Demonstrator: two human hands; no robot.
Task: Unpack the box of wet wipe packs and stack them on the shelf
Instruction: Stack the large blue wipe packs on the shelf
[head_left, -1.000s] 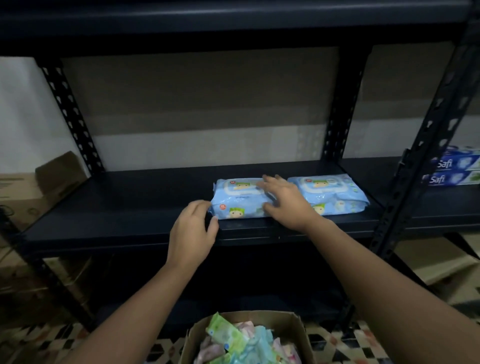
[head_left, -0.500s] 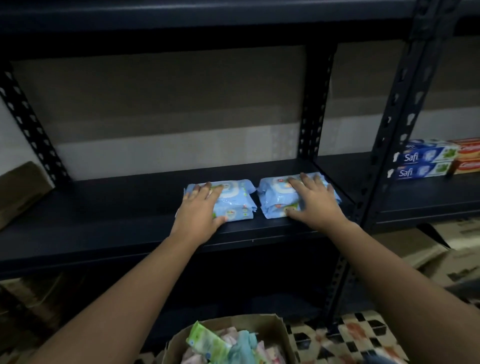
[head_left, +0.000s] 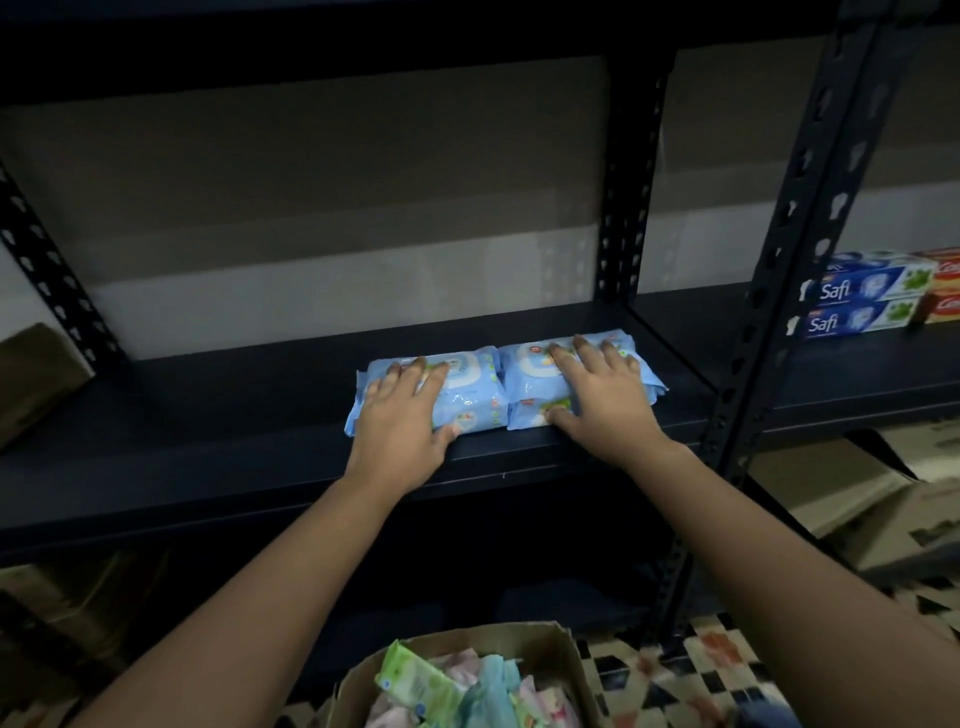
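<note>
Two light blue wet wipe packs lie side by side, touching, near the front edge of the dark shelf (head_left: 234, 415). My left hand (head_left: 402, 415) lies spread over the left pack (head_left: 467, 400), thumb against its front face. My right hand (head_left: 602, 400) covers the right pack (head_left: 530, 384) the same way, thumb at the front. Below, at the bottom edge, stands the open cardboard box (head_left: 566, 670) with several green, pink and blue wipe packs (head_left: 447, 691) inside.
A black perforated upright (head_left: 779, 312) stands just right of the packs. Beyond it, stacked toothpaste boxes (head_left: 857, 296) sit on the neighbouring shelf. A cardboard box (head_left: 36, 379) rests at the shelf's far left; more cartons (head_left: 883, 509) lie lower right.
My right hand went from the left pack to the right one and my left hand came onto the left pack. The packs now touch, pushed deeper onto the shelf.
</note>
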